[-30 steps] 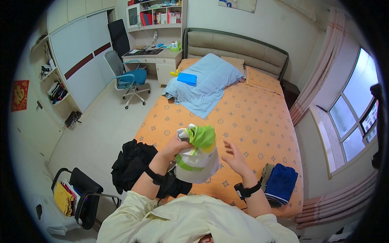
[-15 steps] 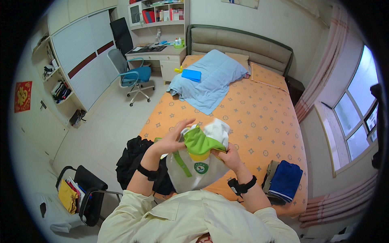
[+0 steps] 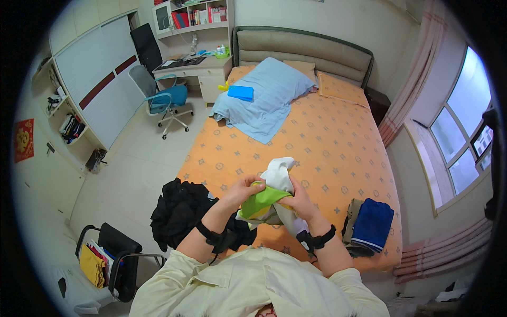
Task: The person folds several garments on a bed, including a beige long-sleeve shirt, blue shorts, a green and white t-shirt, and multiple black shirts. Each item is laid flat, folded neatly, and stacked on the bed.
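- The white-and-green top point(image 3: 265, 197) is at the centre of the frame, bunched between the person's hands over the near part of the orange patterned bedsheet point(image 3: 330, 158); whether its lower edge touches the sheet cannot be told.
- The left hand point(image 3: 244, 190) has gone from loosely raised fingers half a second ago to a closed pinch on the bright green part.
- The right hand point(image 3: 299, 202), empty and spread a second ago, now grips the cloth on the other side, thumb along the green edge; its fingertips are hidden in the folds.
- The round emblem that faced up half a second ago is out of sight, and the body, then spread wide, hangs narrower below the hands.
- As a judgement, this gives two-handed control of the top, though it remains crumpled, neither flat nor folded.
- Little else has changed: the heaped black clothes point(image 3: 179, 211) lie left of centre, and the folded navy garment point(image 3: 373, 224) tops a small stack at lower right.
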A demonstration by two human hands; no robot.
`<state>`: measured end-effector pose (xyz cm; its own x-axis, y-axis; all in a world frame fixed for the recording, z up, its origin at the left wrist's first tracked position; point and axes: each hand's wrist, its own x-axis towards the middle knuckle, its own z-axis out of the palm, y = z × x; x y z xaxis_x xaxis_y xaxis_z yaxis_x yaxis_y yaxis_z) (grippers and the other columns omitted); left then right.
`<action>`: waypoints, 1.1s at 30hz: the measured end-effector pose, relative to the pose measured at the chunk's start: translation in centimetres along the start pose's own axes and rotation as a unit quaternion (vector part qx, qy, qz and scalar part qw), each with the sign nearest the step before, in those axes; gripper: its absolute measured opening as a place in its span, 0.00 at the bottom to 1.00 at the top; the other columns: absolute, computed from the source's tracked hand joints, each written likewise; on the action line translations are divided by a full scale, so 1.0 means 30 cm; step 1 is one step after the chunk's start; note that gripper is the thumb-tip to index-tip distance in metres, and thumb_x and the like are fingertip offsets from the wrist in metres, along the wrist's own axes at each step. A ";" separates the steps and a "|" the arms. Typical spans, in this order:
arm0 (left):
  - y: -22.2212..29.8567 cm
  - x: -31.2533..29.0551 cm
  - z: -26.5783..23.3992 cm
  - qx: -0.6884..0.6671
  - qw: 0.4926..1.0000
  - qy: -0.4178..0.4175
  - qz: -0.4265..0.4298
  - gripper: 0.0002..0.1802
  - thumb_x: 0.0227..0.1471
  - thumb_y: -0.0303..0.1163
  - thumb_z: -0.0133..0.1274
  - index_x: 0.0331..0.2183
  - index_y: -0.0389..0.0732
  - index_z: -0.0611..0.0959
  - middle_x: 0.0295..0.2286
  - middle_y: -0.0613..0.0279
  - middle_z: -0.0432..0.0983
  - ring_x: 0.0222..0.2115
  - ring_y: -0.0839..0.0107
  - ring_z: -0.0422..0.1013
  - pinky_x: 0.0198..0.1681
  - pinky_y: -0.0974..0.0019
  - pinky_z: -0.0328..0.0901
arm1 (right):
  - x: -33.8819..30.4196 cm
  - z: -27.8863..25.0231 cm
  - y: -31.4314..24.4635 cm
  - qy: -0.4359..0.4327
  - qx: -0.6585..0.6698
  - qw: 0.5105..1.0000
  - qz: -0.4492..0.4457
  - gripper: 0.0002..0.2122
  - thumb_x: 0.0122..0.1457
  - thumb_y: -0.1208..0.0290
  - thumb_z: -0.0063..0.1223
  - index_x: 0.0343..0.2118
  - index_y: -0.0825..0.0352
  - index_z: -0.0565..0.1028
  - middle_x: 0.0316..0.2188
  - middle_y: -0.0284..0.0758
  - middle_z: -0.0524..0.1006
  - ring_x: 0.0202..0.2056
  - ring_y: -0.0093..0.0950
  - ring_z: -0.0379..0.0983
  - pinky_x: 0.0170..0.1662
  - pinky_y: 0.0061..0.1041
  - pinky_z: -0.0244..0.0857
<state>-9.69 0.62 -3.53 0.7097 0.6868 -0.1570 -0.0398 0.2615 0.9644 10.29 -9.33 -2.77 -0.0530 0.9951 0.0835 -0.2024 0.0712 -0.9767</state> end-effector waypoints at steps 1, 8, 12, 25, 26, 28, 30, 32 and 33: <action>0.006 -0.002 0.000 -0.033 0.999 -0.013 0.025 0.12 0.57 0.35 0.56 0.41 0.40 0.79 0.34 0.69 0.77 0.36 0.81 0.71 0.40 0.75 0.65 | -0.012 -0.021 -0.010 -0.019 0.074 0.997 0.028 0.28 0.50 0.77 0.61 0.55 0.69 0.65 0.50 0.35 0.72 0.51 0.25 0.69 0.54 0.27 0.64; 0.117 -0.040 -0.033 -0.100 0.983 0.030 0.151 0.07 0.62 0.34 0.49 0.41 0.44 0.74 0.30 0.73 0.70 0.33 0.82 0.68 0.38 0.76 0.65 | -0.034 -0.209 0.035 0.175 0.281 0.943 0.042 0.20 0.55 0.80 0.49 0.53 0.70 0.67 0.45 0.42 0.75 0.45 0.36 0.75 0.50 0.34 0.70; 0.202 -0.086 -0.146 -0.149 0.965 0.108 0.190 0.11 0.62 0.37 0.50 0.42 0.42 0.75 0.35 0.69 0.75 0.35 0.78 0.72 0.39 0.73 0.68 | -0.083 -0.409 0.061 0.296 0.246 0.922 -0.034 0.19 0.53 0.83 0.48 0.50 0.69 0.68 0.43 0.39 0.75 0.44 0.37 0.74 0.49 0.35 0.71; 0.426 -0.246 -0.429 0.204 0.969 0.058 0.124 0.23 0.50 0.29 0.61 0.48 0.35 0.76 0.39 0.63 0.76 0.37 0.76 0.73 0.44 0.71 0.68 | -0.260 -0.717 -0.032 0.489 0.241 0.836 -0.067 0.19 0.54 0.78 0.56 0.51 0.64 0.72 0.40 0.33 0.74 0.42 0.29 0.73 0.44 0.29 0.71; 0.429 -0.240 -0.436 0.215 0.967 0.098 0.094 0.22 0.51 0.29 0.60 0.48 0.35 0.76 0.39 0.63 0.76 0.37 0.76 0.73 0.43 0.72 0.68 | -0.271 -0.715 -0.048 0.501 0.222 0.835 -0.053 0.17 0.55 0.76 0.57 0.50 0.64 0.73 0.40 0.33 0.74 0.42 0.28 0.73 0.44 0.29 0.71; 0.438 -0.219 -0.460 0.226 0.962 0.141 0.063 0.21 0.53 0.31 0.59 0.48 0.36 0.77 0.39 0.64 0.77 0.36 0.77 0.73 0.42 0.73 0.67 | -0.295 -0.701 -0.088 0.472 0.168 0.863 -0.065 0.13 0.58 0.69 0.58 0.45 0.66 0.76 0.38 0.32 0.76 0.37 0.26 0.75 0.38 0.25 0.73; 0.444 -0.197 -0.493 0.189 0.961 0.167 0.117 0.18 0.55 0.33 0.57 0.47 0.37 0.77 0.38 0.66 0.77 0.36 0.78 0.73 0.41 0.73 0.67 | -0.332 -0.683 -0.140 0.468 0.091 0.878 -0.044 0.14 0.59 0.67 0.58 0.45 0.67 0.75 0.36 0.32 0.76 0.35 0.26 0.75 0.34 0.22 0.73; 0.447 -0.167 -0.518 0.155 0.952 0.205 0.166 0.17 0.58 0.35 0.55 0.46 0.37 0.78 0.36 0.68 0.77 0.35 0.79 0.73 0.40 0.73 0.67 | -0.357 -0.673 -0.187 0.468 0.012 0.882 -0.052 0.13 0.60 0.66 0.57 0.44 0.68 0.75 0.32 0.33 0.77 0.28 0.22 0.75 0.25 0.17 0.70; 0.446 -0.148 -0.526 0.144 0.944 0.229 0.189 0.16 0.59 0.36 0.54 0.45 0.38 0.78 0.35 0.68 0.77 0.34 0.79 0.72 0.40 0.73 0.66 | -0.368 -0.678 -0.205 0.466 -0.024 0.883 -0.040 0.13 0.60 0.66 0.56 0.44 0.68 0.75 0.31 0.33 0.77 0.27 0.22 0.75 0.24 0.17 0.69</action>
<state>-24.47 11.78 6.72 0.3015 0.9328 0.1975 0.0098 -0.2102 0.9776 32.01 -19.38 -1.69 0.7928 0.6090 -0.0238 -0.1251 0.1245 -0.9843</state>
